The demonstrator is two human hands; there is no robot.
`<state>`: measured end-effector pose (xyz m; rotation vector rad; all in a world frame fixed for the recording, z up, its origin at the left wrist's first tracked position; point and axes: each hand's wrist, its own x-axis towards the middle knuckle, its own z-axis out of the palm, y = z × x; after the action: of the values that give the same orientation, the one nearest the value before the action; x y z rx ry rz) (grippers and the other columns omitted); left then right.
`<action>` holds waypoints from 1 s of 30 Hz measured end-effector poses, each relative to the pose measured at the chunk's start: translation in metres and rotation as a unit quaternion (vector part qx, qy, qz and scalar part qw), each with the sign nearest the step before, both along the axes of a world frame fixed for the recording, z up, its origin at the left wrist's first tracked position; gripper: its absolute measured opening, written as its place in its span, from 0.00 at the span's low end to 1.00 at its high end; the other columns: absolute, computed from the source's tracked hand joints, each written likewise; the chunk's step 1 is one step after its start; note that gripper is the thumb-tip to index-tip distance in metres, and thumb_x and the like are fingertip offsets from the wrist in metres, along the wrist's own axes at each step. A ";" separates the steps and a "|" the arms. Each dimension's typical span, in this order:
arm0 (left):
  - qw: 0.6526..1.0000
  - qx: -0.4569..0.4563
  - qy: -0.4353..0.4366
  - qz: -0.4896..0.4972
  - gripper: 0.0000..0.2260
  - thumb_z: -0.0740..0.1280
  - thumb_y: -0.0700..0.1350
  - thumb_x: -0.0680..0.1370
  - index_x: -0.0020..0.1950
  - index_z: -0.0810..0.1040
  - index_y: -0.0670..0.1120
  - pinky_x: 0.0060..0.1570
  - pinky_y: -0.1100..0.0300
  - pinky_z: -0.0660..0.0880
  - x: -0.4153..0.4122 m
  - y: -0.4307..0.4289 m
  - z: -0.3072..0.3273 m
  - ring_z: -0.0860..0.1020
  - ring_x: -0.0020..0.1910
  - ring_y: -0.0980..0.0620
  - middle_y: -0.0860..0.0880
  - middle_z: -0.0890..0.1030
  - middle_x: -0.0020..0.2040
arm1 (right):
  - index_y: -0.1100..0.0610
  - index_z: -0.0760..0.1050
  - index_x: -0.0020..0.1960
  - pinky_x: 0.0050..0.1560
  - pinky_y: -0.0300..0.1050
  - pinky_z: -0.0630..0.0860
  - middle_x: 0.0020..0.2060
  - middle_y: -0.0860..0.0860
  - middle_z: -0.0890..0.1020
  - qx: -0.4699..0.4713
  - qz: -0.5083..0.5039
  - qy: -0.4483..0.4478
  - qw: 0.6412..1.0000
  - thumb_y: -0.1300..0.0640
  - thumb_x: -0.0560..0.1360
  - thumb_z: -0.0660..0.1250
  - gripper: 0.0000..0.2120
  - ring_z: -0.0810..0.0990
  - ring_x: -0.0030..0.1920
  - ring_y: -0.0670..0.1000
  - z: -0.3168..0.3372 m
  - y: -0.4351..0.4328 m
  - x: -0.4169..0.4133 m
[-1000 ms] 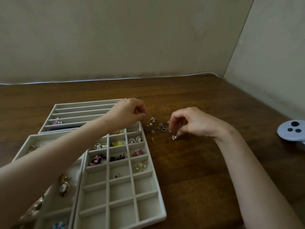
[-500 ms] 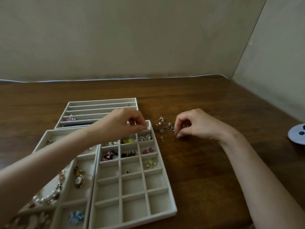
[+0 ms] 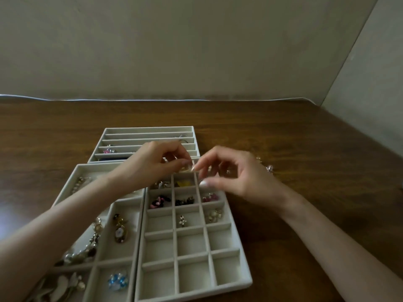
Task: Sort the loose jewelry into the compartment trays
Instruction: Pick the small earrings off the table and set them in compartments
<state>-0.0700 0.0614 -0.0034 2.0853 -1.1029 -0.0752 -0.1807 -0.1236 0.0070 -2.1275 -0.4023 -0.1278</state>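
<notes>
Hands meet over the far row of the grid tray (image 3: pixel 246 282) — left hand (image 3: pixel 152 165) pinching a small gold piece (image 3: pixel 185 168), right hand (image 3: pixel 237 178) curled beside it, its grip untellable. Likely mid-placement: next, drop it into a matching cell; more loose jewelry (image 3: pixel 269 168) waits on the table (image 3: pixel 283 131) behind the right hand.

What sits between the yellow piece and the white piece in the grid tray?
Head view: a cell of black pieces lies between the yellow piece and the white piece.
</notes>
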 end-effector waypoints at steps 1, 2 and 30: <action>1.000 0.000 -0.013 0.007 0.03 0.68 0.43 0.75 0.45 0.79 0.51 0.38 0.68 0.74 0.000 0.000 -0.001 0.78 0.39 0.60 0.58 0.80 0.38 | 0.53 0.77 0.51 0.43 0.36 0.75 0.44 0.49 0.80 -0.006 -0.039 -0.023 0.999 0.63 0.73 0.70 0.09 0.77 0.43 0.44 0.000 -0.005 0.001; 1.000 0.000 -0.024 0.011 0.03 0.68 0.43 0.75 0.45 0.79 0.51 0.38 0.69 0.73 0.000 0.001 -0.002 0.77 0.39 0.60 0.58 0.80 0.38 | 0.53 0.77 0.50 0.43 0.35 0.75 0.43 0.47 0.79 -0.023 -0.079 -0.050 0.995 0.63 0.73 0.69 0.08 0.77 0.43 0.43 0.000 -0.012 0.002; 0.997 0.025 -0.053 -0.042 0.03 0.68 0.43 0.74 0.46 0.80 0.49 0.39 0.72 0.71 0.002 0.002 -0.007 0.77 0.41 0.61 0.57 0.80 0.41 | 0.49 0.80 0.42 0.46 0.39 0.71 0.42 0.44 0.78 -0.237 -0.180 -0.024 0.954 0.52 0.70 0.73 0.03 0.73 0.45 0.43 -0.028 -0.056 0.029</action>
<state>-0.0677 0.0631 -0.0105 2.1077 -1.2638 -0.0341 -0.1521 -0.1795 -0.0208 -2.6638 -0.0654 -0.3193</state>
